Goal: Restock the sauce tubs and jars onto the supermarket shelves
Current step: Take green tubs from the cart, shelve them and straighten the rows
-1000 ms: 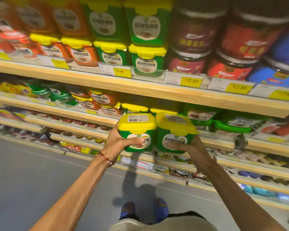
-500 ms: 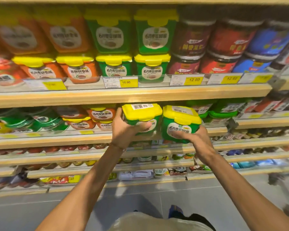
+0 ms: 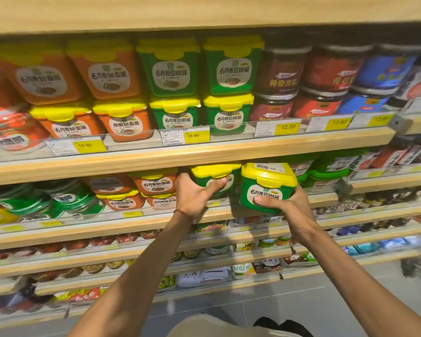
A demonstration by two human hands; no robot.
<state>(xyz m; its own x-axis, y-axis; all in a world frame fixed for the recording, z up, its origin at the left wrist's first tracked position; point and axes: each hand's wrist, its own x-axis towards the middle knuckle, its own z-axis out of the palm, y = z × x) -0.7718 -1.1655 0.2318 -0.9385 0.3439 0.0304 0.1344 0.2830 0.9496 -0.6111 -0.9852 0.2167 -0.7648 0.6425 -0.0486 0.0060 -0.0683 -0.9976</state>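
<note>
Gripping green tubs [image 3: 265,194] under shelf edge [image 3: 204,157]

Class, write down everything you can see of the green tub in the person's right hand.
The green tub looks plastic, with a closed yellow lid bearing a barcode sticker and a white oval label with Chinese print in front. It is tilted, lid toward the camera, at the front edge of the shelf. The right hand grips it from below, thumb across the label's lower edge.

A supermarket: a wooden shelf [image 3: 204,155] carries stacked sauce tubs [image 3: 226,113], with yellow price tags [image 3: 196,136] along its front edge.
</note>
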